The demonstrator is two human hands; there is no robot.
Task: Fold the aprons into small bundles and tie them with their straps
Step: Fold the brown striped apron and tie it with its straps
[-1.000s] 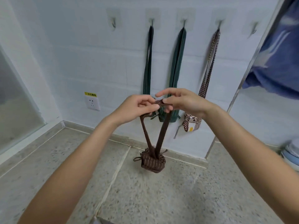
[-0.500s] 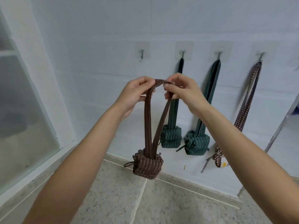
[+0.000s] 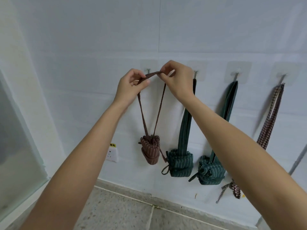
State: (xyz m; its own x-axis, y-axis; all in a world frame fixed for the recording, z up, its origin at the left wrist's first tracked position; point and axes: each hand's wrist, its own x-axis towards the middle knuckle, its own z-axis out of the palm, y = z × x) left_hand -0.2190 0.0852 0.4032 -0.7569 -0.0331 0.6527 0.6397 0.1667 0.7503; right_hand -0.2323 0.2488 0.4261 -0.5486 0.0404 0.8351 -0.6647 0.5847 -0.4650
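A brown striped apron bundle (image 3: 150, 151) hangs below my hands on its brown neck strap (image 3: 152, 75). My left hand (image 3: 131, 87) pinches the strap's left side and my right hand (image 3: 177, 78) pinches its right side, holding the loop spread just in front of a wall hook (image 3: 147, 70). Whether the strap rests on that hook I cannot tell. To the right, two green striped bundles (image 3: 180, 163) (image 3: 210, 171) hang from their own hooks, and a checked bundle (image 3: 235, 190) hangs furthest right, partly hidden by my right arm.
A white tiled wall carries a row of adhesive hooks. A white socket (image 3: 112, 154) sits low on the wall left of the brown bundle. A glass panel (image 3: 15, 146) stands at the left, and speckled floor (image 3: 126, 213) lies below.
Both hands have lifted the brown bundle from near the floor up to the leftmost hook, and the strap loop is now stretched wider between them.
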